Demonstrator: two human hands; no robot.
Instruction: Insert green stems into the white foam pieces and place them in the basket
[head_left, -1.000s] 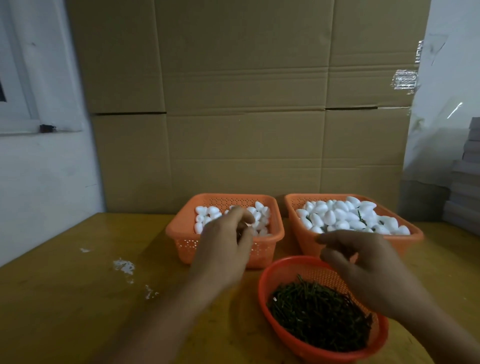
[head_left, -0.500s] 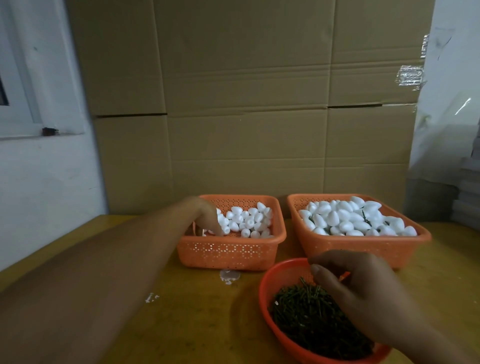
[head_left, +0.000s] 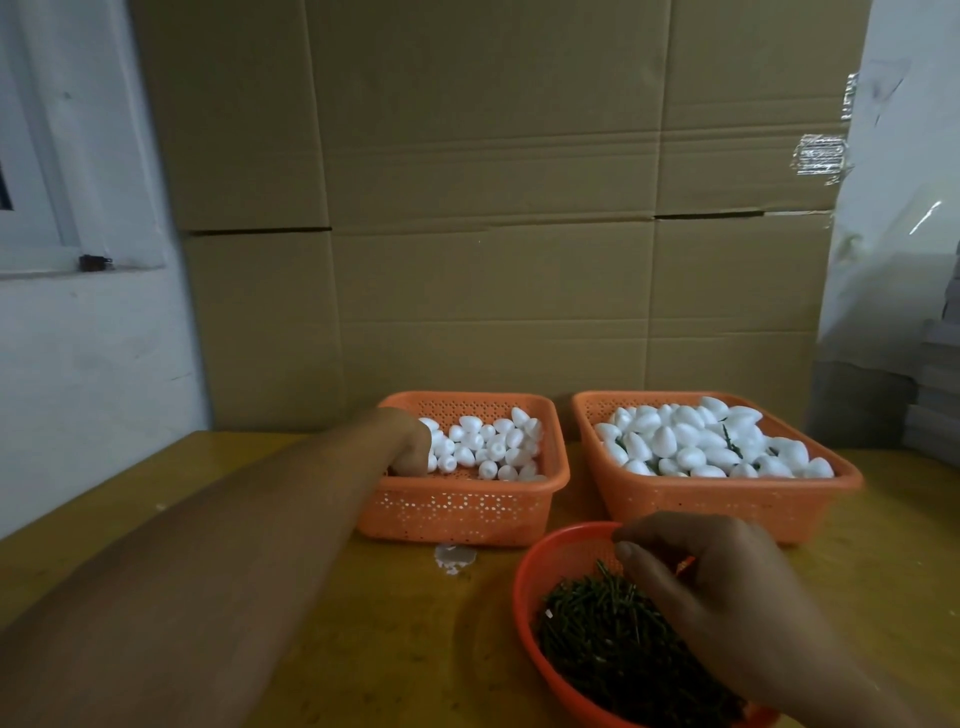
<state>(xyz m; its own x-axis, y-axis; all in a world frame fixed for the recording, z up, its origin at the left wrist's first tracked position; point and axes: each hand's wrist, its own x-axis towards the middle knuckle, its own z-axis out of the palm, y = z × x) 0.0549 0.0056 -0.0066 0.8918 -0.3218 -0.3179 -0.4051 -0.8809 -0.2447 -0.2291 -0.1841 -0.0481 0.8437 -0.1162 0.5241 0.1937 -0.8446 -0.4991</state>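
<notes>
Two orange baskets stand at the back of the table. The left basket holds small white foam pieces. My left hand reaches into its left side, fingers down among the pieces; what it holds is hidden. The right basket is heaped with larger white foam pieces, a few showing green stems. A round red basket in front holds a pile of dark green stems. My right hand hovers over the stems, fingers curled; I cannot see a stem in it.
Tall cardboard sheets stand right behind the baskets. A white scrap lies on the yellow-brown table before the left basket. A white wall is at left, stacked grey items at far right.
My left hand went from in front of the left basket into its left side. My right hand lowered over the green stems in the red basket.
</notes>
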